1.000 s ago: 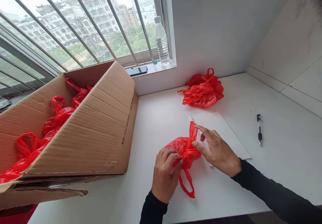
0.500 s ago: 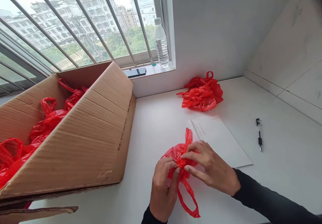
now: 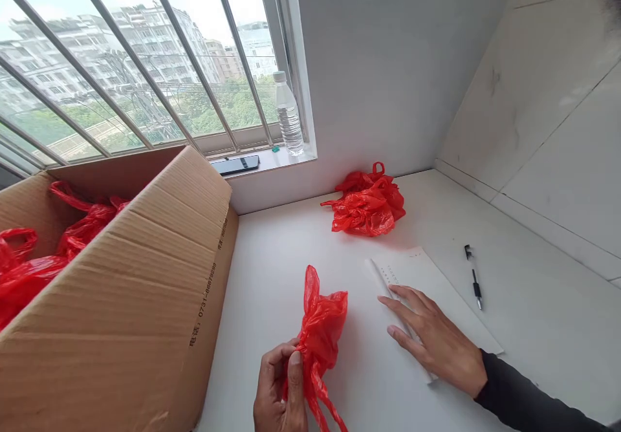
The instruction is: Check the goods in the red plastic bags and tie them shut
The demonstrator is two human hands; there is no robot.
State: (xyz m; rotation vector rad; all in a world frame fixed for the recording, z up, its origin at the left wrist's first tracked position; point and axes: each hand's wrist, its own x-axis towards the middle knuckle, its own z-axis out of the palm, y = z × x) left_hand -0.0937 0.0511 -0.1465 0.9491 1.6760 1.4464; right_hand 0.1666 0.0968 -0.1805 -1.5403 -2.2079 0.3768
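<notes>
My left hand [image 3: 281,387] pinches a red plastic bag [image 3: 326,328] at its gathered neck, between thumb and fingers. One handle loop of the bag points up and another hangs down towards the lower edge of the view. To the right, my right hand [image 3: 431,335] is open, its fingers spread over the left edge of a white notepad [image 3: 456,319]. Small marks are written near the pad's upper left corner. Whether the right fingertips touch the paper I cannot tell.
On the left stands a cardboard box [image 3: 145,277] with several red bags [image 3: 92,225] inside. A heap of red bags [image 3: 371,205] lies by the wall. A pen [image 3: 477,290] and its cap [image 3: 468,251] are at right. A water bottle [image 3: 290,121] and a phone [image 3: 237,164] rest on the sill.
My right hand has let go of the red bag and moved right to the notepad. My left hand has tipped the bag over and still holds it. The view has shifted right.
</notes>
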